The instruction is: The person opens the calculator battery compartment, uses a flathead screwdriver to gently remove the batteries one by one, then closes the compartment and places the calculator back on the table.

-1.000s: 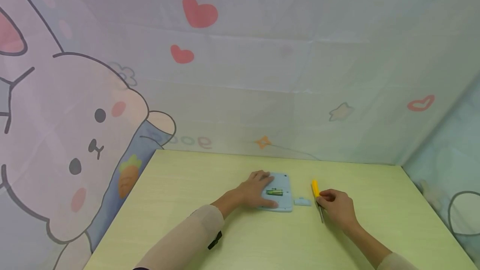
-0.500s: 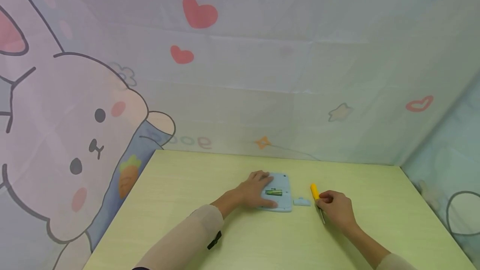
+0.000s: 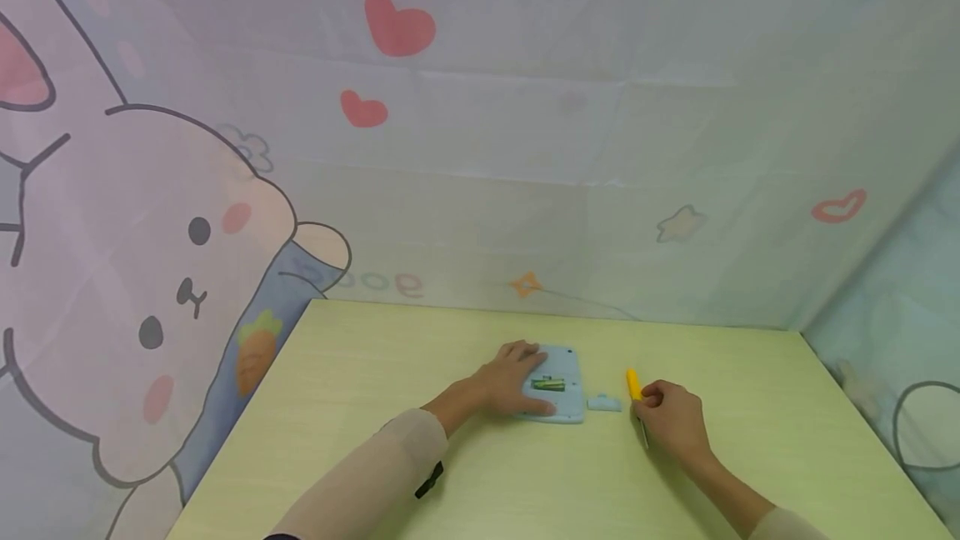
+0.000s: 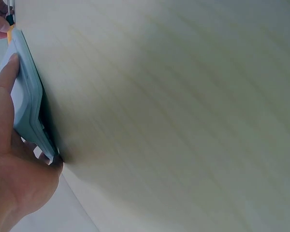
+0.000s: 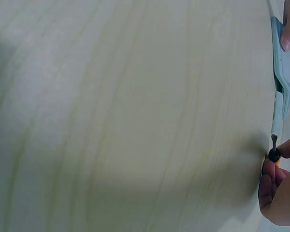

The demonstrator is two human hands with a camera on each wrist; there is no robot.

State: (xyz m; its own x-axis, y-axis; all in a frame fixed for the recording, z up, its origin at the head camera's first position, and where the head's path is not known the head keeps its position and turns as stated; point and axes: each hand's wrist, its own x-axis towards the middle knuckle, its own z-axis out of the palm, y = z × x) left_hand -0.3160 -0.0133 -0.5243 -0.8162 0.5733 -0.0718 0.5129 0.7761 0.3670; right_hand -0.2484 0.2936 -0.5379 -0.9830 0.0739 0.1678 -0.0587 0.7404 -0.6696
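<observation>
A light-blue flat plastic device (image 3: 566,365) lies on the table with its battery bay uncovered and green batteries (image 3: 548,385) inside. My left hand (image 3: 512,382) rests spread over its left part, the thumb (image 4: 9,70) lying along the top face near the front edge. Just right of the device sits a small light-blue battery cover (image 3: 603,403). Further right, my right hand (image 3: 673,417) pinches a screwdriver (image 3: 634,384) between thumb and fingers. Its yellow handle points away from me and its metal shaft toward me. In the right wrist view the shaft overlaps the cover's end.
The pale yellow-green table (image 3: 390,365) runs back to a printed cloth (image 3: 480,148) with a rabbit and hearts. A black strap end (image 3: 430,480) hangs by the left sleeve. More cloth (image 3: 900,373) borders the table on the right.
The right hand turns the screwdriver slightly: the handle tipped left, then swung back right, a little nearer to me than at first. The left hand and device stay put.
</observation>
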